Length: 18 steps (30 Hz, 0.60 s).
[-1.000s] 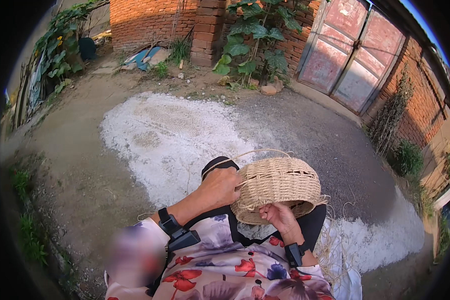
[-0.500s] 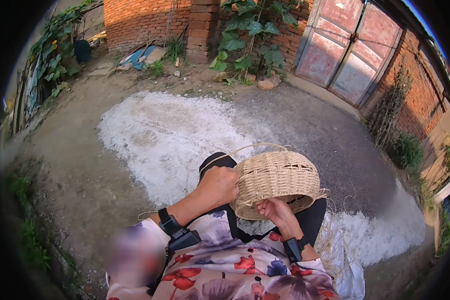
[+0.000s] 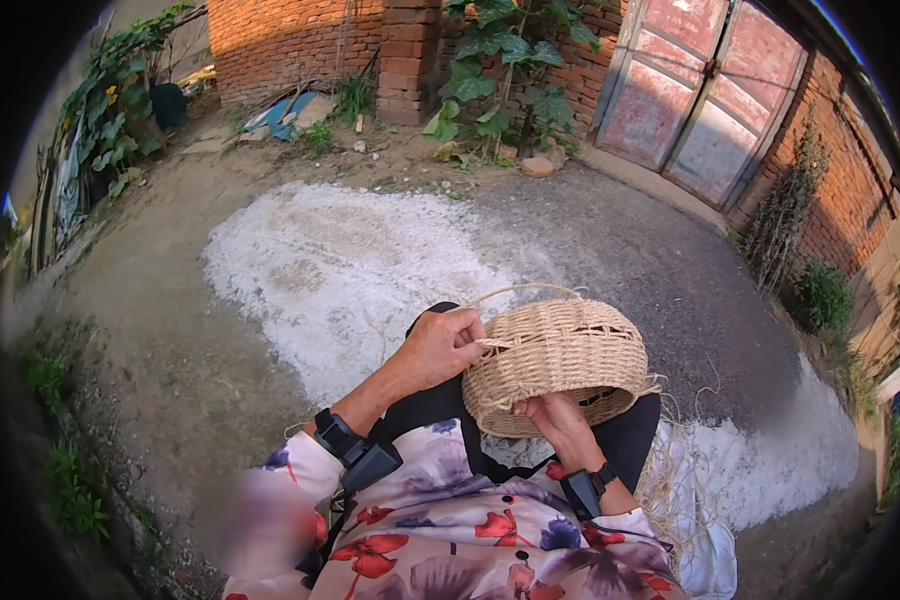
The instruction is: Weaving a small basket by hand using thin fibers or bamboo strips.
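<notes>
A pale woven straw basket [image 3: 560,345] rests tilted over my lap, its opening turned toward me. At its left side, my left hand [image 3: 442,348] is closed in a pinch on a straw cord [image 3: 492,343] that runs into the weave. My right hand [image 3: 553,418] holds the near rim, with the thumb outside and some fingers hidden inside the opening. A thin loop of cord [image 3: 525,288] arches above the basket's far side. Loose cord ends stick out at its right edge.
White powdery patches [image 3: 340,250] cover part of the ground. A white sack [image 3: 708,560] with loose straw strands [image 3: 675,490] lies beside my right leg. Beyond are a brick wall [image 3: 300,45], a leafy plant [image 3: 500,70] and a faded red metal double door [image 3: 700,90].
My left hand has turned and its fingers have opened out from a fist-like grip into a pinch on the cord, now visible. My right hand stays on the rim.
</notes>
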Motion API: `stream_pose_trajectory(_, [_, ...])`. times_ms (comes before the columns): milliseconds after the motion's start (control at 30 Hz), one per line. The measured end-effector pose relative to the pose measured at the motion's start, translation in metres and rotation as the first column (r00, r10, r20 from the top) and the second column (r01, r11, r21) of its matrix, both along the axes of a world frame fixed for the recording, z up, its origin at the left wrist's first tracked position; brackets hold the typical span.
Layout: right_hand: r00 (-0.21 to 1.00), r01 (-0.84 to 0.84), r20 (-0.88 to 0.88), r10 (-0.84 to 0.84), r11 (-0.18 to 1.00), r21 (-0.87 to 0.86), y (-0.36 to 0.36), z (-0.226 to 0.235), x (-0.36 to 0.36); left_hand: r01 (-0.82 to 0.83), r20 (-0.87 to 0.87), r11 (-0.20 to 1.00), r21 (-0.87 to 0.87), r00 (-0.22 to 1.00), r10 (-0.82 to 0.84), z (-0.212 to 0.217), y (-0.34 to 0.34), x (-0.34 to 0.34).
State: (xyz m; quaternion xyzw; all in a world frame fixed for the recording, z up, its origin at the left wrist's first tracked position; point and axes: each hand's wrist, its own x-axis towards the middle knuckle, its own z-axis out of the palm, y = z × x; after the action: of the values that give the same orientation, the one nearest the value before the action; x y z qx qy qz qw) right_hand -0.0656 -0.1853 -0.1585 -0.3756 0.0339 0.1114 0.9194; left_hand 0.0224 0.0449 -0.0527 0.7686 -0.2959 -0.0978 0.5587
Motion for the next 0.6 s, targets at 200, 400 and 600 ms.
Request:
stream_pose_trajectory(200, [0.978,0.210,0.064,-0.201,0.957,-0.200,0.023,-0.020,0.014,-0.033,0.178,0.995,0.097,0.984,0.015,-0.001,-0.005,-0.003])
stream_pose_trajectory(400, [0.939,0.314,0.275,-0.208,0.845,-0.433,0.012,-0.103,0.040,-0.006,0.192,0.998,0.055,0.981,-0.005,-0.008,-0.008,-0.003])
stream_pose_trajectory(600, [0.939,0.322,0.313,-0.143,0.687,-0.652,0.013,-0.118,0.035,-0.146,0.100,0.979,0.142,0.986,0.132,-0.028,0.011,-0.010])
